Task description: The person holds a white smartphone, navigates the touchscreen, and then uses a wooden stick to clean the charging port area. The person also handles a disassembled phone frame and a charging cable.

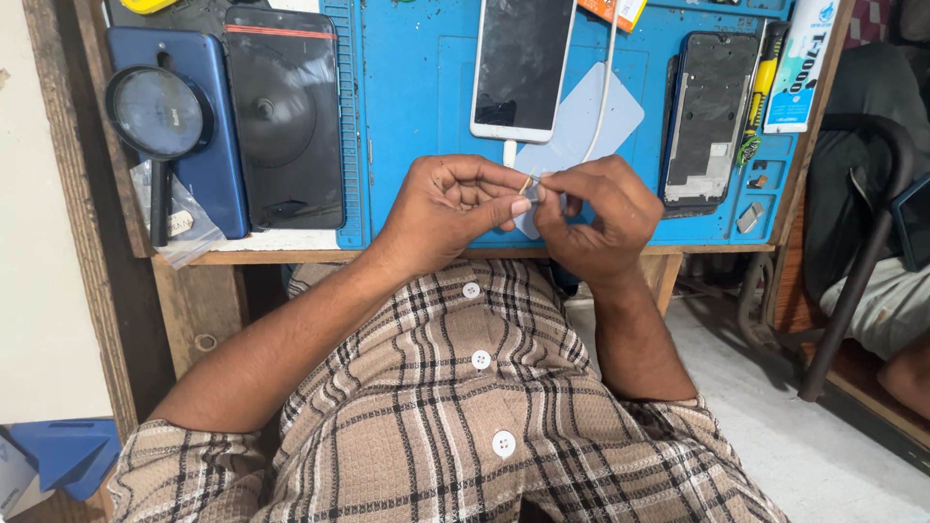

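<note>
Both hands met just below the white phone [521, 66] that lay face up on the blue mat [417, 116] covering the table [291, 256]: the left hand [448, 205] had its thumb and forefinger closed in a tight grip on a tiny thin part [528, 183], too small to tell what it was, and the right hand [599, 215] pinched the same part from the other side, fingertips touching. Left of the white phone lay a black phone [284, 121], a blue phone [208, 136] and a magnifying glass [158, 116]; right of it lay a phone frame [709, 116].
</note>
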